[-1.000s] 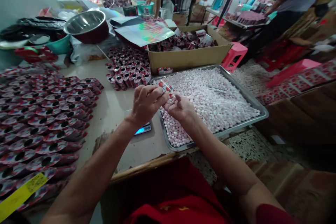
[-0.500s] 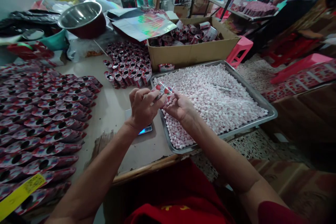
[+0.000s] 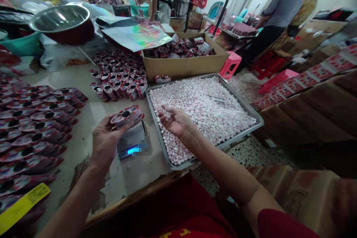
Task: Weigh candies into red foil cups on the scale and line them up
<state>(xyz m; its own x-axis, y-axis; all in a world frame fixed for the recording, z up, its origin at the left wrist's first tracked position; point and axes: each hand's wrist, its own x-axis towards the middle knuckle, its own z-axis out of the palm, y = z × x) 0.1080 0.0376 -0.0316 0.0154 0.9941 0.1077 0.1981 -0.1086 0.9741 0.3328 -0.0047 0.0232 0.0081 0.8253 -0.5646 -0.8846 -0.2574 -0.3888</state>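
Observation:
My left hand (image 3: pixel 105 137) grips a red printed pack (image 3: pixel 128 116) with a dark round opening on top, holding it tilted just above a small digital scale (image 3: pixel 132 137). The scale's display glows blue. My right hand (image 3: pixel 178 123) is turned palm up with curled fingers over the left part of a metal tray (image 3: pixel 258 121). Small white candies (image 3: pixel 200 104) fill that tray, and a few seem to lie in the right fingers. Rows of similar packs (image 3: pixel 33 137) stand at the left, and another group (image 3: pixel 119 78) stands behind the scale.
A cardboard box (image 3: pixel 184 67) of more packs stands behind the tray. A steel bowl (image 3: pixel 64 26) and shiny sheets (image 3: pixel 136 37) lie at the back left. Several people (image 3: pixel 281 3) are in the background. Pink stools (image 3: pixel 231 64) and cartons (image 3: pixel 312 119) are at the right.
My hands have moved apart. The left has carried the pack left above the scale and turned its opening upward. The right remains over the tray, palm up. The view has shifted right.

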